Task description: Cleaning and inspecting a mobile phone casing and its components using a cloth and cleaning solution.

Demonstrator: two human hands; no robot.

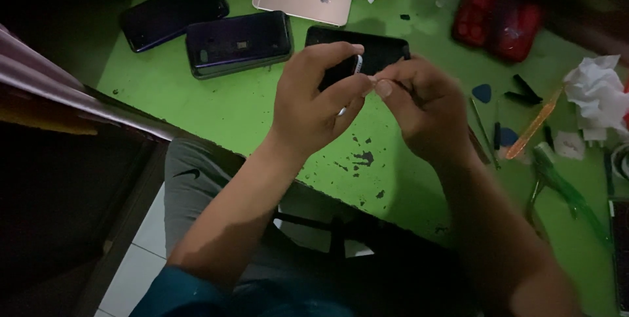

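Phone pinched in your left hand; right hand closed at its edge, contents unclear. Brace wrists on green table.

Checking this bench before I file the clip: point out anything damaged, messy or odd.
The green tabletop is chipped, with dark patches where the surface has flaked near the front edge below the hands. Crumpled tissues lie among scattered tools at the right. The left hand and right hand pinch a small part too hidden to identify.
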